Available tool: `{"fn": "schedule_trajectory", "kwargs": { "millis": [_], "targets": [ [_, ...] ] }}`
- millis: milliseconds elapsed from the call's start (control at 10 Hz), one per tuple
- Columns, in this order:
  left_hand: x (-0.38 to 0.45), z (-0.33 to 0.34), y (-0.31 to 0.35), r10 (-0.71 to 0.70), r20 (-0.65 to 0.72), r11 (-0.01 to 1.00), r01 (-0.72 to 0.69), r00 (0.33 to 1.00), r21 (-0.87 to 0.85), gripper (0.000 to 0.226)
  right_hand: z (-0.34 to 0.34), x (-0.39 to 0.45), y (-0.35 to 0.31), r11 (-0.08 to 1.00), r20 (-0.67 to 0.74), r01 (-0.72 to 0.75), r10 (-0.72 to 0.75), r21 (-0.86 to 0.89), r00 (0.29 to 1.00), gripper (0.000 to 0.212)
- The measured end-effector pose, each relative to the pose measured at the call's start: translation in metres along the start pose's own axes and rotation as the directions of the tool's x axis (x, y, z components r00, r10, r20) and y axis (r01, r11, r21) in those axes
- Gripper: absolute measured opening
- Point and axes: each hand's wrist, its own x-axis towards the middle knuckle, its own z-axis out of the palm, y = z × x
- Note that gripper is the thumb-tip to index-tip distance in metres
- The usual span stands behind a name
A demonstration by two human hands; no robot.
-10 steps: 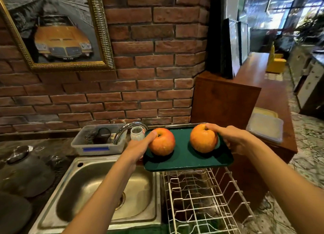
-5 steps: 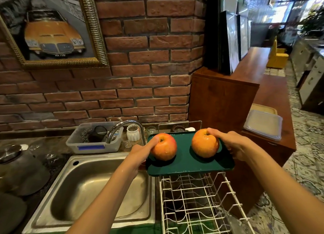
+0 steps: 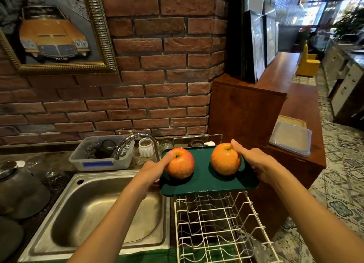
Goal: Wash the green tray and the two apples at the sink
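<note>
Head view: the green tray is held level above the white wire rack, just right of the steel sink. Its left edge is gripped by the left hand, thumb pressed on the left apple. Its right edge is gripped by the right hand, thumb resting on the right apple. Both apples sit on the tray, apart.

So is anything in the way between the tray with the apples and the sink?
Only the faucet, curving up just left of the green tray. The sink basin below looks empty, so nothing else blocks it.
</note>
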Motion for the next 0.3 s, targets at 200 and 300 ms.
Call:
{"fn": "schedule_trajectory", "kwargs": {
  "millis": [200, 300],
  "targets": [
    [-0.0031, 0.0009, -0.0014, 0.009, 0.012, 0.999, -0.009, 1.000, 0.034, 0.118, 0.0035, 0.0027, 0.0099, 0.997, -0.035, 0.002, 0.000, 0.077, 0.999, 0.108],
    [-0.0077, -0.0011, -0.0019, 0.020, 0.001, 0.999, -0.020, 1.000, 0.046, 0.126, 0.0086, 0.0000, 0.0126, 0.998, -0.126, 0.041, -0.035, 0.045, 0.991, 0.098]
  ]
}}
